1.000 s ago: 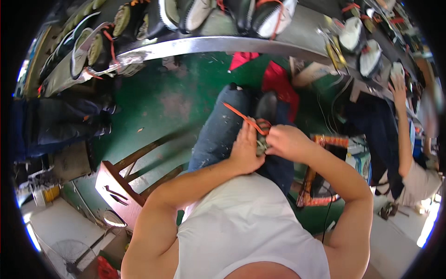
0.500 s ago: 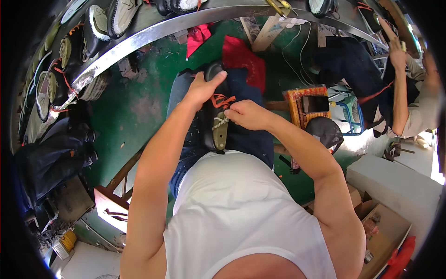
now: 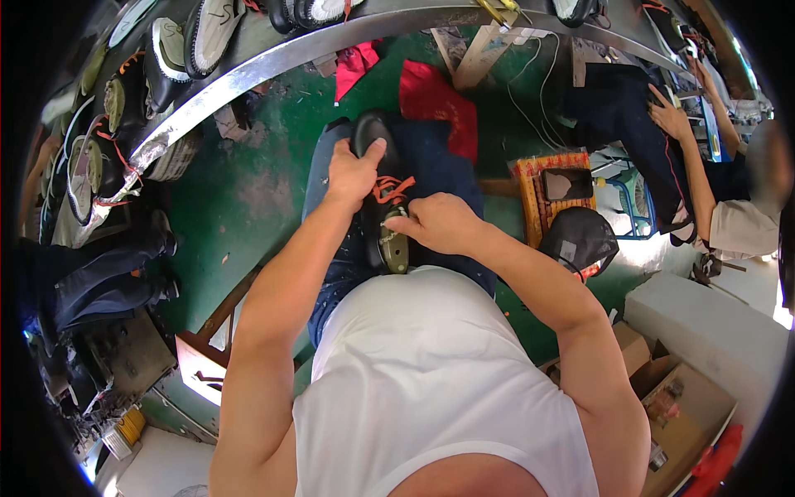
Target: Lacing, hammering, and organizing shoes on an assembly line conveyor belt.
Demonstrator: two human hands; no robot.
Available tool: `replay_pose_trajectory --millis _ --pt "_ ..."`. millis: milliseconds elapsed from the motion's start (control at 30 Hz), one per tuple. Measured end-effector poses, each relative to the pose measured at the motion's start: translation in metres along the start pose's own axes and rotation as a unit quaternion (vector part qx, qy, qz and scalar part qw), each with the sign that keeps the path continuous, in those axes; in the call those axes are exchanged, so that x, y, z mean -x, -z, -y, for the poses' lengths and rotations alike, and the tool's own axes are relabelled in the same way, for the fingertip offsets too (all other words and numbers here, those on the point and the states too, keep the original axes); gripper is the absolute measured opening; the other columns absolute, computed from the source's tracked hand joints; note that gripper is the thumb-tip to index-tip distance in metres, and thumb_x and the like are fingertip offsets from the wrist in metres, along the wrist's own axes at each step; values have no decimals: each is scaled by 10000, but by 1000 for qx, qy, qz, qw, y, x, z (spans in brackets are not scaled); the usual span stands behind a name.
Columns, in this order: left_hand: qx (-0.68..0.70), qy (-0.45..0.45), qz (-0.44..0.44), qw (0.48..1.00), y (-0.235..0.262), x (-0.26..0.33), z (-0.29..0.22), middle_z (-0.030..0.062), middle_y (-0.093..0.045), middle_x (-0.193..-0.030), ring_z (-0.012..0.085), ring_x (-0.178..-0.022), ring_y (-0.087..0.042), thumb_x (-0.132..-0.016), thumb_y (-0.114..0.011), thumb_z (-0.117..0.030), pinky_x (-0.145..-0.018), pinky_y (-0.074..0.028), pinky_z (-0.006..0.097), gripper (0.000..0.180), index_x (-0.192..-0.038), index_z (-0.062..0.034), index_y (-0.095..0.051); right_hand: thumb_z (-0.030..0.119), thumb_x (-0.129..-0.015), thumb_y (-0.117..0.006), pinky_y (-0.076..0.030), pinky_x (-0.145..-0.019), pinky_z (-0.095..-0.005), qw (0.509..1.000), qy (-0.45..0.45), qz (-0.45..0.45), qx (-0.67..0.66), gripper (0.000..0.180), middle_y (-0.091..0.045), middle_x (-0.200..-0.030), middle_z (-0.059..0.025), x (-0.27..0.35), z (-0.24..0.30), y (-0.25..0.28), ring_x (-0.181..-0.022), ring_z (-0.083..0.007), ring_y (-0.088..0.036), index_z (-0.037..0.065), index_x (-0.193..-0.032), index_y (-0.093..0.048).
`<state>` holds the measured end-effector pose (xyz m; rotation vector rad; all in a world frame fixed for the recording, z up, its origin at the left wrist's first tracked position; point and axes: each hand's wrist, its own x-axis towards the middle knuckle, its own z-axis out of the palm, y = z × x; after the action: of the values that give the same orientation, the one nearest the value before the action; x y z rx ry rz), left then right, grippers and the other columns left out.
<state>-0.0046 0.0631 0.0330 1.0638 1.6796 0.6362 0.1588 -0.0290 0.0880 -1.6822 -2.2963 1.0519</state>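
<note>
The black shoe (image 3: pixel 377 178) lies lengthwise on the person's lap, left hand (image 3: pixel 352 170) closed around its toe end, right hand (image 3: pixel 439 224) pinching the orange lace (image 3: pixel 389 189) at mid-shoe; it looks light, stiff-soled and soft-uppered, best held by toe and sole.

Daylight scene, bright overall, decent exposure mid-frame. Strongest light at right and lower left: pale block (image 3: pixel 704 331) at right edge near blown out, white floor patch (image 3: pixel 157 460) at lower left clipped. Glare streak along the curved metal rail (image 3: pixel 273 62) at top. White shirt (image 3: pixel 431 381) bright but keeps its folds. Left side dark, the machinery (image 3: pixel 108 364) there sits in shadow. Heavy fisheye: the rail bows hard, black vignette in all corners. Centre sharp, including both hands; rim soft and smeared, person at far right (image 3: pixel 737 190) blurred.
</note>
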Motion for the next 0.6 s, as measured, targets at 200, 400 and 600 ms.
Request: replay_pose_trajectory --millis 200,400,600 --pt "-6 -34 -14 999 15 27 -14 222 -633 -1146 301 -1040 -641 -843 -730 -405 -897 -501 385 686 -1261 75 -473 416 -938 -539 -510 -640 -483 998 48 29 -39 506 -618 -622 -170 -2 11 14 -646 -376 -633 40 -617 -650" --pt "29 -58 8 998 11 30 -3 214 -646 -1111 286 -1011 -648 -834 -737 -419 -872 -507 376 670 -1216 82 -509 294 -917 -561 -493 -591 -468 973 227 41 23 423 -589 -578 -156 2 10 12 -591 -360 -609 39 -583 -609" --pt "42 -56 -14 997 11 -3 17 191 -674 -1023 248 -926 -663 -820 -766 -382 -820 -522 369 621 -1174 92 -578 212 -890 -593 -447 -544 -457 948 309 59 -54 343 -543 -565 -125 45 35 12 -558 -347 -567 42 -594 -562"
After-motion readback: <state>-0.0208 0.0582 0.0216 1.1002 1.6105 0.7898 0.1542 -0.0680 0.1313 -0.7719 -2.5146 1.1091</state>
